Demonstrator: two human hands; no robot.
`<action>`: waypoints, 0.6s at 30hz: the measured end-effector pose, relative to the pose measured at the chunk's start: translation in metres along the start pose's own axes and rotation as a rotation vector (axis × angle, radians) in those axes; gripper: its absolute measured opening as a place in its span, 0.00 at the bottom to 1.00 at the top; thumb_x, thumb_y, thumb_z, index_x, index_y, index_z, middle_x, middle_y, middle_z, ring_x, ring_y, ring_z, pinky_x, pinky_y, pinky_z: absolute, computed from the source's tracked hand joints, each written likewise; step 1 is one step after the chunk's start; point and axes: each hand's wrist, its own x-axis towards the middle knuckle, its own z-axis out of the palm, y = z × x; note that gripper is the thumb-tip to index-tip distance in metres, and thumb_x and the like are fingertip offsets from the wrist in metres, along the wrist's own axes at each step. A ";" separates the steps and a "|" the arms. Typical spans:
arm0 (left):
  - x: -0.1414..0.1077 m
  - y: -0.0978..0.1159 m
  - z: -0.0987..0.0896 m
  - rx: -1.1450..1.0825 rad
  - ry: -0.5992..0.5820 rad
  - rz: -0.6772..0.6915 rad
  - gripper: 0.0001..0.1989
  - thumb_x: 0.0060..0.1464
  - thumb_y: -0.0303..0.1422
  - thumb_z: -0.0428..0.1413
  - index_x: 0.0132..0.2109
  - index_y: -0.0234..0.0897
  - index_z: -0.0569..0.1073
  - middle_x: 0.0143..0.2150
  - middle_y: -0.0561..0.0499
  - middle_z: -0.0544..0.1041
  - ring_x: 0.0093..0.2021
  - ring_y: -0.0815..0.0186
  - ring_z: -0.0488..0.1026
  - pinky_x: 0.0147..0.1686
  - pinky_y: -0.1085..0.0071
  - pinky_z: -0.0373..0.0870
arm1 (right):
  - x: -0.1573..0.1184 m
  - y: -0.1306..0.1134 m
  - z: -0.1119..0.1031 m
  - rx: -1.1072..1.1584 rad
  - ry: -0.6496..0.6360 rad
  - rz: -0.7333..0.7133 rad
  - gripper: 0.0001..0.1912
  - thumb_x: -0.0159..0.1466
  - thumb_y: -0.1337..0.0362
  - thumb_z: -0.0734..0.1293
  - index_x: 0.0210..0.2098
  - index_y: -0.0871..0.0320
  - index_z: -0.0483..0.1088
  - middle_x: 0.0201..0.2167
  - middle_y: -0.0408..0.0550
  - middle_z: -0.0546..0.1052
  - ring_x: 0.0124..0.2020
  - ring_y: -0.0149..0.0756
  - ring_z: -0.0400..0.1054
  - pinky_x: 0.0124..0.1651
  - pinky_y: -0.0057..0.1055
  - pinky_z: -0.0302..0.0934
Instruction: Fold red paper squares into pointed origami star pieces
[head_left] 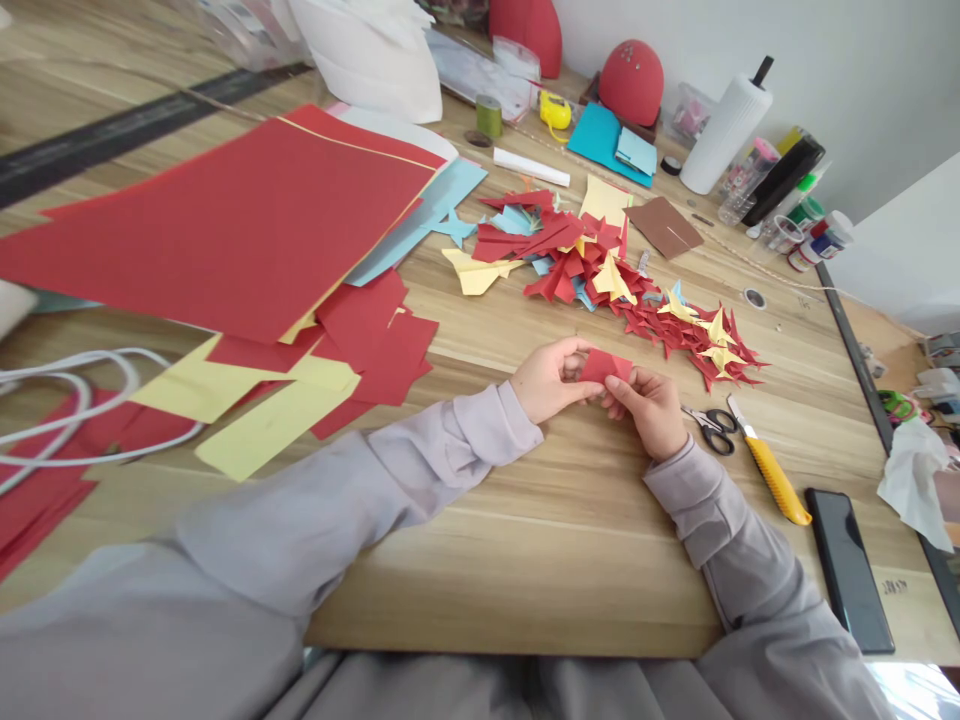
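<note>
Both hands pinch one small folded piece of red paper above the wooden table. My left hand grips its left side, and my right hand holds its right side with the thumb on the front. Beyond them lies a heap of red, yellow and blue folded paper shapes, with red and yellow pointed stars at its right end. Black-handled scissors and a yellow craft knife rest just right of my right hand.
Large red sheets cover the table's left, with red and yellow scraps and a white cable nearer. A black phone lies at the right front. Bottles, a tape measure and blue paper stand or lie at the back.
</note>
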 end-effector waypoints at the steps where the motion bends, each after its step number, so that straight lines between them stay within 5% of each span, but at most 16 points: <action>1: 0.000 0.000 0.000 0.005 0.001 0.001 0.20 0.38 0.23 0.61 0.41 0.31 0.66 0.29 0.50 0.76 0.27 0.70 0.73 0.24 0.75 0.68 | 0.000 0.000 0.000 -0.010 -0.013 -0.003 0.15 0.51 0.54 0.71 0.21 0.60 0.68 0.18 0.42 0.74 0.15 0.25 0.63 0.19 0.23 0.59; 11: -0.003 0.004 0.001 0.032 -0.030 0.035 0.20 0.36 0.22 0.62 0.40 0.32 0.66 0.31 0.50 0.76 0.30 0.68 0.74 0.31 0.72 0.69 | 0.000 0.000 -0.002 -0.041 -0.099 0.024 0.14 0.49 0.55 0.73 0.25 0.61 0.71 0.18 0.42 0.74 0.17 0.25 0.64 0.22 0.23 0.61; 18: -0.002 0.004 0.000 0.000 -0.044 -0.003 0.20 0.37 0.21 0.60 0.41 0.31 0.65 0.28 0.51 0.75 0.24 0.71 0.71 0.23 0.75 0.67 | 0.000 -0.002 -0.003 0.018 -0.097 0.027 0.13 0.50 0.57 0.72 0.25 0.61 0.72 0.18 0.42 0.75 0.15 0.24 0.64 0.20 0.22 0.60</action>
